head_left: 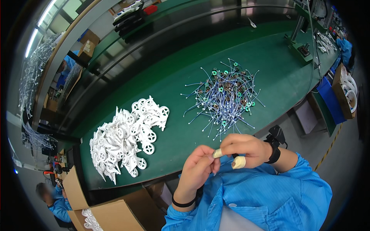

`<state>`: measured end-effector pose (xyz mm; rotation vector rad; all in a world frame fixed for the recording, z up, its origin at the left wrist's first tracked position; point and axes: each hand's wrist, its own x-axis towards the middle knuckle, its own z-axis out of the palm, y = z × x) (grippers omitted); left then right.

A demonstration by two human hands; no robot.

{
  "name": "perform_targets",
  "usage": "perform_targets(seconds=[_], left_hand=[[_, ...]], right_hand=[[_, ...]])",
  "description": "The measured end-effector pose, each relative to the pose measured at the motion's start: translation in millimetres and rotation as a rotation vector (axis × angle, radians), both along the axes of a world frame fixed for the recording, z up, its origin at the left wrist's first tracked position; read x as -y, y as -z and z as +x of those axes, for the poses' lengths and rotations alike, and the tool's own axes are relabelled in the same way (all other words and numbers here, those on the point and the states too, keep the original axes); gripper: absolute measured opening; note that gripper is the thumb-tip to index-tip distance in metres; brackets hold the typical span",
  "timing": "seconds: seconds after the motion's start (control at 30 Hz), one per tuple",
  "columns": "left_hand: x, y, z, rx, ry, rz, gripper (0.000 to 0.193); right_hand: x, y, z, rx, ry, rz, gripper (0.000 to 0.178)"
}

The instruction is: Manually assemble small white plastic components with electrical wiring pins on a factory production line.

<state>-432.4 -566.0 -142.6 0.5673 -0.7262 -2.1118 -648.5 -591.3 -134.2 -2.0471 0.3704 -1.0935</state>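
Observation:
Both hands meet just in front of the bench's near edge. My left hand (pixel 199 166) is closed in a pinch, its thumb against the curled fingers; a tiny pale tip shows below them, too small to name. From the right, my right hand (pixel 248 150) reaches over with curled fingers, and a taped fingertip touches the left fingertips. Pale yellow tape (pixel 238 162) wraps its thumb too. Whatever lies between the hands is mostly hidden. Beyond them on the green bench lies a pile of thin blue-white wires (pixel 223 94) with small brown and green parts.
A heap of white plastic parts with spoked wheels (pixel 123 134) covers the left of the green bench (pixel 175 133). An open cardboard box (pixel 110 215) stands below at left. A metal stand (pixel 300 48) rises at the far right, near a blue bin (pixel 331 98). Other people work farther off.

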Motion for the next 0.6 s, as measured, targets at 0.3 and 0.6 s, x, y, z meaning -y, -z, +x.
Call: perform_targets(seconds=[0.3, 0.6], left_hand=[[-5.2, -12.6, -11.5, 0.563, -0.375, -0.657, 0.028], [-3.6, -11.8, -2.4, 0.829, -0.350, -0.936, 0.026]], right_hand=[[-7.4, 13.0, 2.1, 0.090, -0.020, 0.280, 0.038], [-15.9, 22.8, -1.2, 0.242, -0.337, 0.726, 0.043]])
